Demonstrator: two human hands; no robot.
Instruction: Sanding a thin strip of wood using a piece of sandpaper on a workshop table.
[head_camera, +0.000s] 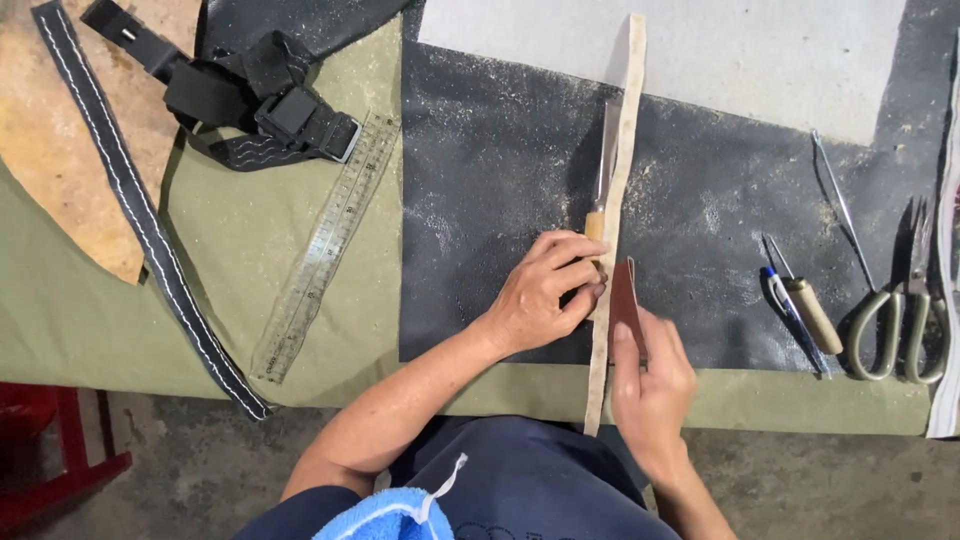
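My left hand (545, 290) presses its fingers down on a long pale leather strip (618, 180) that runs away from me across the dark mat (500, 150) on the table (230, 250). The fingers are curled and closed over the strip's near part, just where a wooden-handled knife (603, 175) lies alongside it; I cannot tell whether my fingertips also touch the knife's handle. My right hand (650, 375) sits just to the right of the strip, its grip pinched shut on a small brown leather piece (627, 295) held upright on edge against the strip.

The strip's near end hangs over the table edge toward my lap, and its middle is hidden under my left fingers. The knife's blade is half covered by the strip, so its edge is hard to make out. The brown piece's lower part disappears behind my right thumb.

The strip is narrow, straight, rough and cream-coloured, with slightly ragged edges. To the left lie a clear ruler (325, 245) and a black stitched strap (140, 210); to the right, an awl (805, 305) and scissors (900, 320).
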